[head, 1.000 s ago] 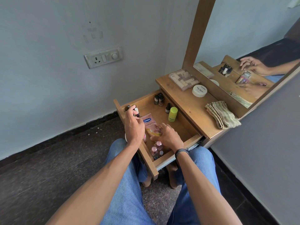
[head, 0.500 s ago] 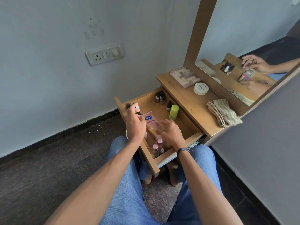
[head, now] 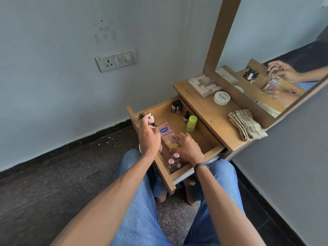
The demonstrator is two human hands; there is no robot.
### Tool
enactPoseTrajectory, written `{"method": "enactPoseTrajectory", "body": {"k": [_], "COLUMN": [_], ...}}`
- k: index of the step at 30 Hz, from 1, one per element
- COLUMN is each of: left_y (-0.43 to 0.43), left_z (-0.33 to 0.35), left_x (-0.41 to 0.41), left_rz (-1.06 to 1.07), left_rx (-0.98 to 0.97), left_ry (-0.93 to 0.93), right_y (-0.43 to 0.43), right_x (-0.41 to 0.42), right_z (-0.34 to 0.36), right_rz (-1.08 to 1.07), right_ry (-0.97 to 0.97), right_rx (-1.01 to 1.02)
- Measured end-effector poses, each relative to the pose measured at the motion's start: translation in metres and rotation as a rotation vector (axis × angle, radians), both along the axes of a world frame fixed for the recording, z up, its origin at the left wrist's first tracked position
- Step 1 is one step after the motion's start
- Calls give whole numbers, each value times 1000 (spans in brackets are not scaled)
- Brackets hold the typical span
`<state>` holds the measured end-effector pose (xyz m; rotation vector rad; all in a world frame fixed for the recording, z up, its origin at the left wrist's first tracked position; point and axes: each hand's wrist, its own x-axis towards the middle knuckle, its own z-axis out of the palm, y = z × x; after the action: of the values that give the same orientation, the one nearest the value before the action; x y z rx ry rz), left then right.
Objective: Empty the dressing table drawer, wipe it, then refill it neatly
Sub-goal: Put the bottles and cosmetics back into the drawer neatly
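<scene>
Over the pulled-out brown wooden drawer (head: 202, 137) of the dressing table, both hands are busy. The left hand (head: 149, 134) is at the drawer's front left corner, its fingers curled round a small dark bottle with a white cap (head: 151, 119). The right hand (head: 189, 148) is spread above the pink squeeze tube (head: 166, 133) lying flat on the drawer floor. Its fingers are loosely bent and grip nothing; whether the tips touch the tube cannot be told.

Just beside that wrist, small pink-capped bottles (head: 173, 158) stand against the near wall. A lime-green cylindrical container (head: 191, 123) and a dark dropper bottle (head: 186, 117) stand at the far side, with more small dark bottles (head: 176, 107) in the back corner. On the bench (head: 209, 118) lie a clear case of rollers (head: 204, 84), a white round jar (head: 221, 98) and a folded striped cloth (head: 246, 125).
</scene>
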<state>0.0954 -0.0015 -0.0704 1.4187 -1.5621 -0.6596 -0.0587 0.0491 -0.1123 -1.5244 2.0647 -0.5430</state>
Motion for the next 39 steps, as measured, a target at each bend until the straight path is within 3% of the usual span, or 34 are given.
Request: {"method": "enactPoseTrajectory", "body": {"k": [25, 30, 34, 39], "left_y": [4, 19, 43, 44], "left_z": [6, 12, 11, 22], "left_x": [1, 12, 20, 17], "left_rz": [-84, -334, -640, -753], "left_rx": [67, 147, 219, 282], "left_ry": [-37, -124, -370, -451], "right_y": [-3, -1, -2, -1], "right_x": [-4, -5, -6, -9], "right_z": [-1, -4, -7, -4], "right_rz": [78, 89, 58, 14], "right_ry": [-76, -75, -74, -90], "right_rx": [-35, -52, -80, -95]}}
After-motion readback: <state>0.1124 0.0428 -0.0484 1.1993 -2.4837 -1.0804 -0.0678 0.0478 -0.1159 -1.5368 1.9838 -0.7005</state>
